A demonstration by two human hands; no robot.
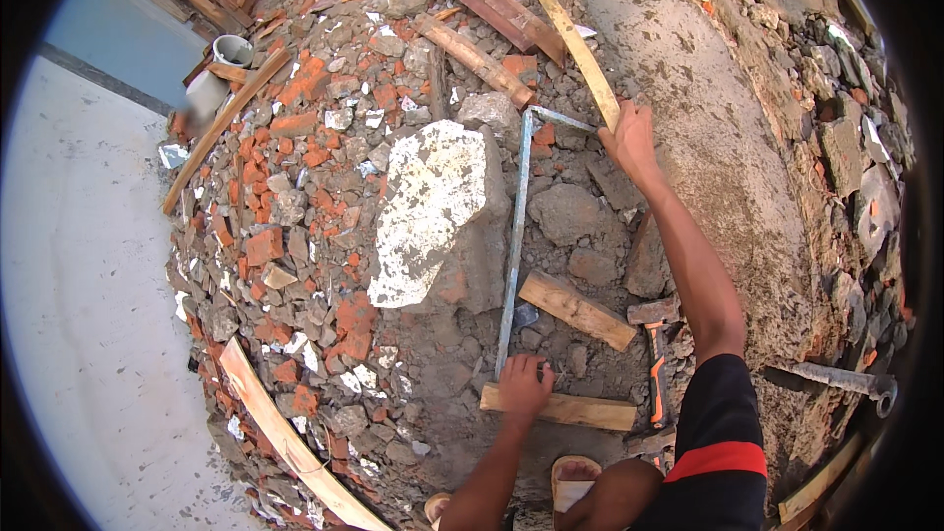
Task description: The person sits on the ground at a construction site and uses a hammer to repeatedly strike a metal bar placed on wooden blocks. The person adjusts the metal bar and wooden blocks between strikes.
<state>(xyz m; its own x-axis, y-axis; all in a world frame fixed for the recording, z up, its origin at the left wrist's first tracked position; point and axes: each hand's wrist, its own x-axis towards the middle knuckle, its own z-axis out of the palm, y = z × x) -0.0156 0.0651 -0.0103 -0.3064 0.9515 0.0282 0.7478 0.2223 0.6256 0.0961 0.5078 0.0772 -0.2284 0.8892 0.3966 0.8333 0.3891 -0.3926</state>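
Rubble bed [452, 344] is spread across mid-view; a white-faced slab [430, 211] is lodged just off centre, at 9 o'clock; a wooden strip [568, 31] at 1 o'clock is clamped near its lower end by the right hand [632, 141], 2 o'clock; an L-shaped metal bar [517, 226] is laid at 3 o'clock, its near end covered by the left hand [525, 386], 5 o'clock; whether gripped cannot be told; handling is judged under way, no fastening being seen; the remainder cannot be established; the bar's short-arm tip is obscured.
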